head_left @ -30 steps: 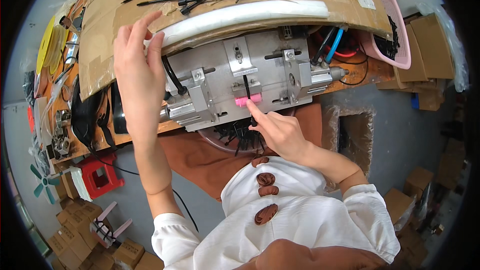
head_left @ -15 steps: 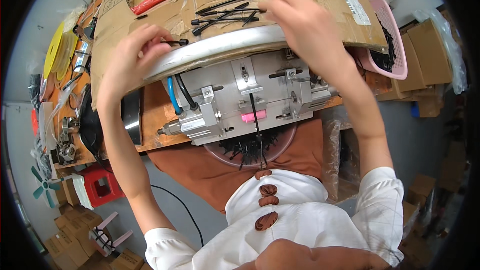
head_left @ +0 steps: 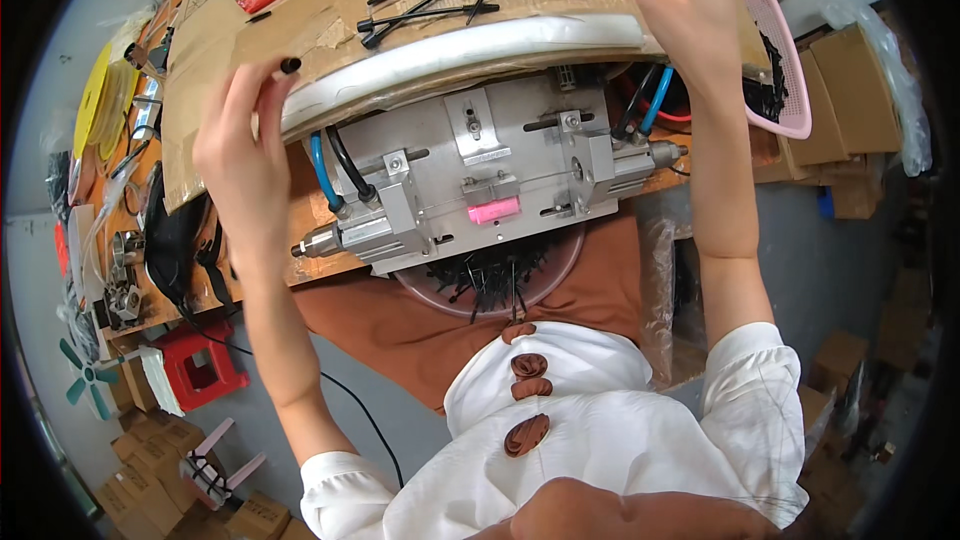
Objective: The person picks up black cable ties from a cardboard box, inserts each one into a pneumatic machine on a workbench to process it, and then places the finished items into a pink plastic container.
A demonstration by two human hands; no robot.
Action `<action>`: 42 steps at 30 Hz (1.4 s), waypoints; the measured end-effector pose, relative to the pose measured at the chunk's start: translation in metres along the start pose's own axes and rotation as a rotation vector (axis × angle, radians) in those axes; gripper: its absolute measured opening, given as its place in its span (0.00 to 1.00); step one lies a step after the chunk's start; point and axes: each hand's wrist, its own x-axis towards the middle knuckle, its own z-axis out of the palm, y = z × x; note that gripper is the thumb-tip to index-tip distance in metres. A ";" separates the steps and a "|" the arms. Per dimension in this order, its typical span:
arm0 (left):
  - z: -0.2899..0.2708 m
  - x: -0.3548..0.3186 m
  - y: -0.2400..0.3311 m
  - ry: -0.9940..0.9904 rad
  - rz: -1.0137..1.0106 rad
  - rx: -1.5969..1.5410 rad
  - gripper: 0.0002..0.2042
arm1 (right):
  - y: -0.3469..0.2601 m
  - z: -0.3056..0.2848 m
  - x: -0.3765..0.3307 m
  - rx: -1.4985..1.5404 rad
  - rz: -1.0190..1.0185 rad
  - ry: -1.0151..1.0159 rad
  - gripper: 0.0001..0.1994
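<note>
My left hand (head_left: 245, 135) is raised at the left end of the cardboard, its fingers closed on a black rod (head_left: 290, 65) whose thick end faces up. My right hand (head_left: 685, 10) is over the far right of the cardboard; its fingertips run out at the top edge, so what they hold, if anything, is hidden. Several thin black rods (head_left: 425, 14) with thicker ends lie crossed on the cardboard (head_left: 330, 25) between my hands. Nearer me stands a metal fixture (head_left: 520, 135) with two facing cylinders and a pink piece (head_left: 494, 210) at its front.
A padded white strip (head_left: 470, 55) edges the cardboard. Below the fixture, a clear bowl (head_left: 560, 280) of black rods rests at my lap. A pink basket (head_left: 795, 105) with black parts stands right. Blue hoses (head_left: 322, 175) and a yellow spool (head_left: 100, 105) are also around.
My left hand has lifted its rod off the cardboard. My right hand has moved farther away, and one rod lies differently. The rod hanging at the fixture's middle is gone from there.
</note>
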 end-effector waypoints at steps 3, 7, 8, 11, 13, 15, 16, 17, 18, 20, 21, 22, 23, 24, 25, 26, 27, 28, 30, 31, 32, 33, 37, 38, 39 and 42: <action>-0.007 0.021 -0.021 -0.464 0.069 -0.196 0.07 | -0.010 -0.011 -0.009 0.057 0.136 0.117 0.05; -0.006 0.011 -0.010 -0.401 0.040 -0.047 0.09 | -0.020 -0.021 -0.025 0.072 0.124 0.146 0.07; -0.003 0.008 -0.005 -0.341 0.044 -0.021 0.09 | -0.021 -0.022 -0.029 0.072 0.126 0.146 0.07; 0.002 -0.019 0.018 -0.130 -0.078 -0.117 0.08 | -0.013 -0.030 -0.039 0.003 0.206 0.131 0.11; -0.004 -0.053 0.046 -0.045 -0.135 -0.107 0.10 | 0.000 -0.039 -0.047 0.148 -0.041 0.152 0.08; 0.006 -0.086 0.076 -0.008 0.020 -0.151 0.20 | -0.008 -0.057 -0.058 0.055 -0.027 0.190 0.10; 0.005 -0.116 0.087 -0.114 -0.030 -0.165 0.29 | -0.001 -0.052 -0.064 0.161 0.005 0.187 0.10; 0.011 -0.139 0.099 -0.207 -0.094 -0.220 0.35 | -0.001 -0.051 -0.068 0.244 0.034 0.191 0.10; 0.018 -0.152 0.108 -0.247 -0.073 -0.221 0.37 | 0.002 -0.050 -0.072 0.297 0.032 0.148 0.11; 0.036 -0.160 0.124 -0.284 -0.079 -0.195 0.36 | 0.001 -0.051 -0.078 0.302 0.050 0.159 0.11; 0.044 -0.159 0.128 -0.281 -0.082 -0.180 0.36 | -0.002 -0.051 -0.080 0.312 0.063 0.172 0.12; 0.046 -0.157 0.131 -0.281 -0.080 -0.187 0.36 | -0.007 -0.052 -0.082 0.304 0.063 0.173 0.12; 0.048 -0.157 0.132 -0.310 -0.085 -0.153 0.36 | -0.010 -0.051 -0.084 0.293 0.064 0.181 0.12; 0.050 -0.157 0.133 -0.337 -0.088 -0.118 0.35 | -0.014 -0.050 -0.085 0.280 0.064 0.190 0.12; 0.051 -0.157 0.134 -0.337 -0.087 -0.117 0.35 | -0.019 -0.048 -0.087 0.281 0.062 0.191 0.12; 0.051 -0.159 0.135 -0.347 -0.093 -0.096 0.35 | -0.024 -0.045 -0.087 0.324 0.092 0.202 0.08; 0.051 -0.160 0.134 -0.357 -0.099 -0.074 0.35 | -0.028 -0.042 -0.089 0.368 0.121 0.214 0.06; 0.050 -0.160 0.134 -0.355 -0.099 -0.068 0.35 | -0.030 -0.041 -0.092 0.373 0.119 0.213 0.06; 0.049 -0.158 0.133 -0.427 -0.040 -0.012 0.29 | -0.032 -0.041 -0.100 0.268 0.078 0.232 0.07; 0.049 -0.156 0.133 -0.424 -0.036 -0.014 0.29 | -0.033 -0.039 -0.105 0.264 0.074 0.235 0.07; 0.048 -0.157 0.132 -0.427 -0.030 -0.012 0.30 | -0.032 -0.035 -0.110 0.230 0.065 0.215 0.07; 0.047 -0.158 0.131 -0.432 -0.027 -0.011 0.30 | -0.032 -0.030 -0.119 0.195 0.057 0.194 0.08; 0.029 -0.131 0.119 -0.486 0.021 -0.134 0.31 | -0.039 -0.008 -0.179 -0.048 0.139 -0.133 0.21; 0.024 -0.111 0.112 -0.389 -0.024 -0.260 0.33 | -0.034 0.004 -0.193 -0.135 0.004 -0.135 0.26; 0.019 -0.085 0.098 -0.349 0.020 -0.173 0.27 | -0.034 0.011 -0.202 -0.155 -0.032 -0.212 0.30; 0.028 -0.004 0.057 -0.139 -0.007 0.006 0.10 | -0.028 0.031 -0.223 -0.241 -0.007 -0.353 0.35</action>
